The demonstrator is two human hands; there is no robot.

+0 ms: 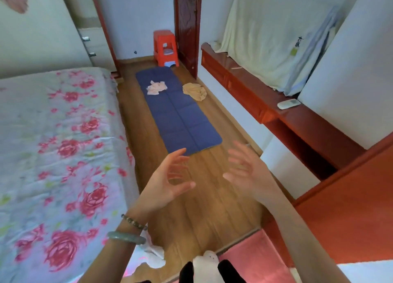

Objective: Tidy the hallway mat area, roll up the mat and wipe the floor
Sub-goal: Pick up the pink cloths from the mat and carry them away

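Wooden floor [204, 208] runs between a floral bed [59, 155] on the left and a red cabinet [297, 121] on the right. Nearest, left hand [168, 180] and right hand [248, 170] hover with fingers spread wide, holding nothing. Beyond them the blue mat [180, 117] lies flat, its long axis pointing away. A pink cloth [156, 88] lies on its far part; a tan cloth [194, 91] lies at its right edge. A red stool [165, 48] stands farthest. No writing is legible.
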